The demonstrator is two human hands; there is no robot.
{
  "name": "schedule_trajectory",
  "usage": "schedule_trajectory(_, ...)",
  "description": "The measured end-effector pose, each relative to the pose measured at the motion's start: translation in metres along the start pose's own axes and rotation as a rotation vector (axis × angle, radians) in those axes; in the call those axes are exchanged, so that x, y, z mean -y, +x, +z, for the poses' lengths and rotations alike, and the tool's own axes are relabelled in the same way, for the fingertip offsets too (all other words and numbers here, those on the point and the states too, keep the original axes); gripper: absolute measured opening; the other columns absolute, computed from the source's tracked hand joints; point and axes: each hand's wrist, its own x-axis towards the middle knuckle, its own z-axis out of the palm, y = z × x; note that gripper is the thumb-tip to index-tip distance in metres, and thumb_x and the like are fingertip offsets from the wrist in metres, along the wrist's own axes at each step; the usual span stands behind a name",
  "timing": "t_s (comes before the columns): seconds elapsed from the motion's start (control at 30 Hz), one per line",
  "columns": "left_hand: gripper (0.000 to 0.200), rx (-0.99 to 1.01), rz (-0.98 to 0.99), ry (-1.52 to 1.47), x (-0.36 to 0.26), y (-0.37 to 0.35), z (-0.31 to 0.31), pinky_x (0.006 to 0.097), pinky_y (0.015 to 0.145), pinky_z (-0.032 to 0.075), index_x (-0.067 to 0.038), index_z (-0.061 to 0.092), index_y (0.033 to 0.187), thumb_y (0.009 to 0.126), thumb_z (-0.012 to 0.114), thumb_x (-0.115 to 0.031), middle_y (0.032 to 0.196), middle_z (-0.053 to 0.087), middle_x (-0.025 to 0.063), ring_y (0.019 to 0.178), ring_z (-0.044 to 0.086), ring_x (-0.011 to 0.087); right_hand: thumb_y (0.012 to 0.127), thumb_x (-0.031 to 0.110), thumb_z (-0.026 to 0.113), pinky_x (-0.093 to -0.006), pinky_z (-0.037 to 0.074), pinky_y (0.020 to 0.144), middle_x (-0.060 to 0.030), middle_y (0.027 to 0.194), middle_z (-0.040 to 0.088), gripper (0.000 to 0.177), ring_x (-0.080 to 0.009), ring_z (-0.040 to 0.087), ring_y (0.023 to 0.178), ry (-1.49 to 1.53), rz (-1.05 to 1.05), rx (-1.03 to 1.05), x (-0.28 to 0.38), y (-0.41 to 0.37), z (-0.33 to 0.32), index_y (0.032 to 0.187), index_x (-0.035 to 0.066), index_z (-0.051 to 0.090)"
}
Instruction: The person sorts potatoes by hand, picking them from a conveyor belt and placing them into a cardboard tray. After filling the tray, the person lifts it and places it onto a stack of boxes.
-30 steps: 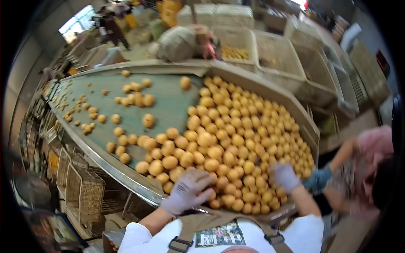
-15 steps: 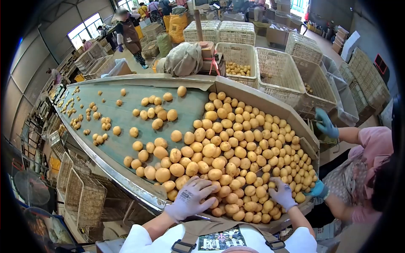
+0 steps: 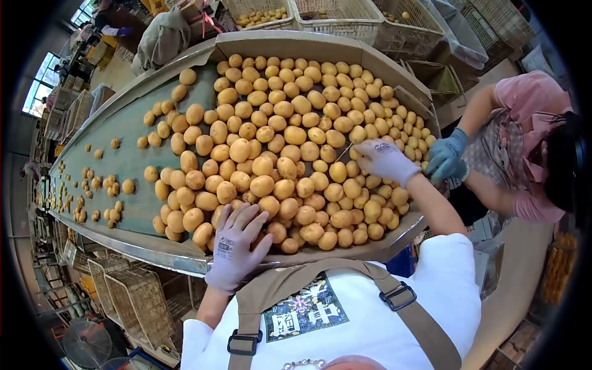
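Yellow potatoes (image 3: 262, 165) lie heaped at the wide end of a sorting table with a green conveyor belt (image 3: 132, 160). My left hand (image 3: 234, 246), in a pale glove, is open, with its spread fingers resting on potatoes at the near edge. My right hand (image 3: 388, 161), gloved alike, reaches over the right part of the heap with its fingers curled. A thin stick (image 3: 343, 153) juts from its fingertips across the potatoes; the grip itself is partly hidden.
A metal rim (image 3: 185, 264) edges the near side. Crates (image 3: 336, 26) with some potatoes stand beyond the far wall. At right, a co-worker in pink (image 3: 530, 98) has blue-gloved hands (image 3: 447, 157) together beside the table. A fan (image 3: 87, 342) stands lower left.
The view has tilted down and turned. My right hand has moved farther over the heap, and my left hand's fingers are more spread. The co-worker's hands have come together.
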Motion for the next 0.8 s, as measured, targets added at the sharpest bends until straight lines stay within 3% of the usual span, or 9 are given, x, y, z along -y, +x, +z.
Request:
schedule_trajectory(0.1,0.043,0.020,-0.010,-0.010,0.002,-0.003,0.000,0.0511,0.118,0.030,-0.007,0.070,0.122,0.082,0.074,-0.022,0.130,0.064,0.0152,0.127,0.056,0.0344,0.089,0.018,0.062,-0.0450,0.055,0.079,-0.0131,0.091,0.072,0.018,-0.0334,0.070,0.088,-0.056,0.098,0.025,-0.021,0.004,0.024,0.105,0.011,0.068)
schedule_trajectory(0.2,0.042,0.032,-0.011,-0.017,0.002,0.003,-0.004,0.0512,0.117,0.032,-0.007,0.070,0.121,0.081,0.074,-0.022,0.129,0.064,0.0155,0.126,0.057,0.0353,0.092,0.016,0.056,-0.0435,0.055,0.082,-0.0151,0.101,0.072,0.021,-0.0326,0.071,0.093,0.104,0.041,-0.181,0.019,0.041,0.019,0.109,0.009,0.067)
schedule_trajectory(0.23,0.042,0.034,-0.010,-0.020,0.001,0.005,-0.005,0.0511,0.116,0.033,-0.007,0.070,0.120,0.081,0.074,-0.021,0.128,0.065,0.0157,0.125,0.057,0.0358,0.094,0.014,0.053,-0.0446,0.056,0.082,-0.0166,0.105,0.072,0.025,-0.0322,0.072,0.097,0.034,0.097,0.018,0.035,0.058,0.013,0.116,0.010,0.065)
schedule_trajectory(0.3,0.041,-0.023,-0.003,-0.042,-0.001,0.002,-0.009,0.0507,0.114,0.036,-0.006,0.070,0.119,0.080,0.074,-0.018,0.126,0.065,0.0156,0.123,0.058,0.0367,0.095,0.011,0.050,-0.0467,0.056,0.084,-0.0165,0.110,0.073,0.033,-0.0327,0.072,0.100,-0.106,0.226,0.245,0.042,0.087,0.033,0.127,0.011,0.061)
schedule_trajectory(0.37,0.041,-0.111,-0.014,-0.048,0.003,-0.003,-0.013,0.0507,0.113,0.038,-0.006,0.070,0.119,0.080,0.075,-0.016,0.125,0.066,0.0143,0.122,0.058,0.0363,0.091,0.009,0.054,-0.0464,0.056,0.085,-0.0164,0.118,0.072,0.052,-0.0326,0.071,0.104,-0.177,0.259,0.399,0.037,0.104,0.024,0.143,0.012,0.052)
schedule_trajectory(0.57,0.043,-0.312,-0.134,0.011,0.016,-0.050,-0.022,0.0516,0.110,0.040,-0.006,0.070,0.120,0.078,0.075,-0.012,0.125,0.065,0.0123,0.123,0.057,0.0358,0.085,0.021,0.062,-0.0431,0.054,0.087,-0.0149,0.116,0.072,0.055,-0.0310,0.069,0.108,-0.134,0.213,0.561,0.038,0.101,0.010,0.139,0.014,0.054)
schedule_trajectory(0.63,0.043,-0.381,-0.124,-0.010,0.018,-0.059,-0.021,0.0521,0.109,0.041,-0.005,0.070,0.120,0.078,0.074,-0.010,0.124,0.066,0.0124,0.122,0.058,0.0361,0.083,0.028,0.066,-0.0435,0.051,0.089,-0.0133,0.111,0.072,0.053,-0.0306,0.068,0.107,-0.090,0.178,0.313,0.025,0.087,0.028,0.132,0.013,0.057)
schedule_trajectory(0.77,0.042,-0.432,-0.110,0.009,0.019,-0.073,-0.017,0.0527,0.107,0.043,-0.004,0.070,0.118,0.077,0.073,-0.008,0.121,0.067,0.0123,0.119,0.059,0.0362,0.085,0.021,0.065,-0.0399,0.054,0.084,-0.0133,0.107,0.072,0.044,-0.0281,0.070,0.102,0.376,0.397,0.059,0.018,0.052,0.021,0.128,0.015,0.061)
schedule_trajectory(0.8,0.038,-0.445,-0.107,-0.016,0.016,-0.070,-0.018,0.0510,0.110,0.042,-0.003,0.070,0.115,0.077,0.070,-0.002,0.120,0.067,0.0135,0.119,0.060,0.0366,0.086,0.019,0.064,-0.0391,0.054,0.083,-0.0137,0.106,0.071,0.042,-0.0283,0.070,0.100,0.379,0.358,0.051,0.021,0.040,0.023,0.127,0.015,0.062)
